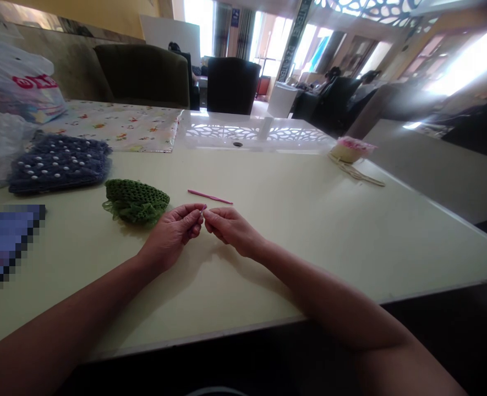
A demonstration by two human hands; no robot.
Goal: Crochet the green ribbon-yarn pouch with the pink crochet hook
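My left hand (179,225) and my right hand (230,228) meet over the table, thumbs and fingertips pinched together. A tiny pinkish piece (204,207) shows at the tips of my left fingers; its kind is too small to make out. Whatever lies between my right fingertips is hidden. Just beyond the hands a pink crochet hook (210,197) lies flat on the table. Left of my left hand sits a green crocheted piece (136,199) with a ruffled edge, close to the wrist.
On the pale table (334,236) lie a navy ruffled piece with white beads (61,159), a blurred-out blue object (7,242) and plastic bags (24,82) at left. A pink-and-cream yarn item (353,149) with cords stands at right. Chairs (233,82) line the far side.
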